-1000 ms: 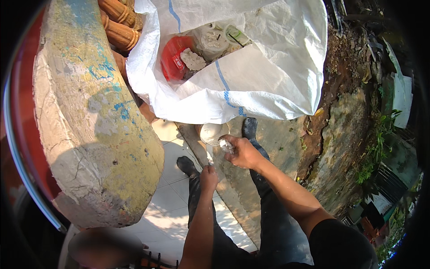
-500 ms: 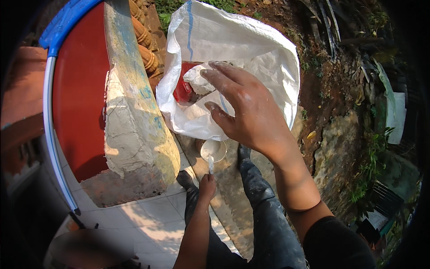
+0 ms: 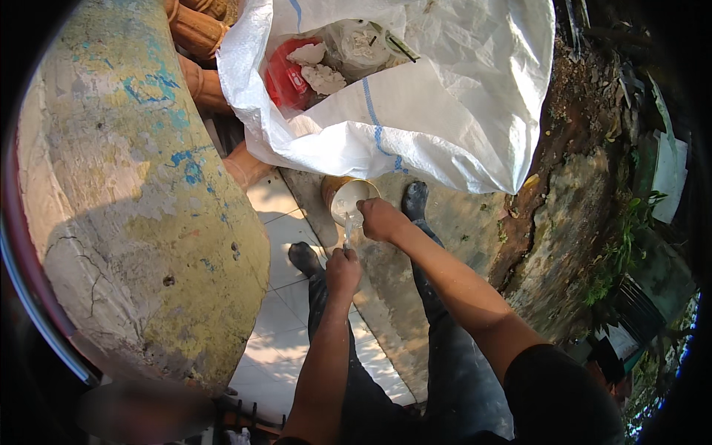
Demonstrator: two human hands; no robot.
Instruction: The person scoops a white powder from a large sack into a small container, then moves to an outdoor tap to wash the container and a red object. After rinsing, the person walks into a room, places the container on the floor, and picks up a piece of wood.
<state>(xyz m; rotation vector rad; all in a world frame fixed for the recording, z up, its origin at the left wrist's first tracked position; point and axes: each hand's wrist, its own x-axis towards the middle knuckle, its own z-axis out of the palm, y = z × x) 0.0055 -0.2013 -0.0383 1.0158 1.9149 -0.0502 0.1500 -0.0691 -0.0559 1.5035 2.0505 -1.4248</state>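
Note:
My left hand (image 3: pixel 344 270) is closed around the handle of a narrow, white-smeared putty knife (image 3: pixel 348 228). Its far end reaches into a small round metal can (image 3: pixel 326 194) coated with white residue inside. At the can's right rim, the fingers of my right hand (image 3: pixel 380 219) are closed on the edge. Just beyond the can, a big white woven sack (image 3: pixel 475 96) with blue stripes gapes wide. Inside lie white crumbly lumps (image 3: pixel 323 78), a red plastic wrapper (image 3: pixel 285 78) and a clear plastic bag (image 3: pixel 359 46).
To the left stands a thick wall top (image 3: pixel 133 185) with peeling yellow and blue paint, beside orange balusters (image 3: pixel 204 85). My boots stand on white tiles (image 3: pixel 285 319) and rough concrete (image 3: pixel 393 297). Soil, plants (image 3: pixel 619 252) and debris line the right side.
My right hand has released a white lump into the sack and come down to the can's rim. My left hand still holds the putty knife. The view has shifted, bringing the wall top closer.

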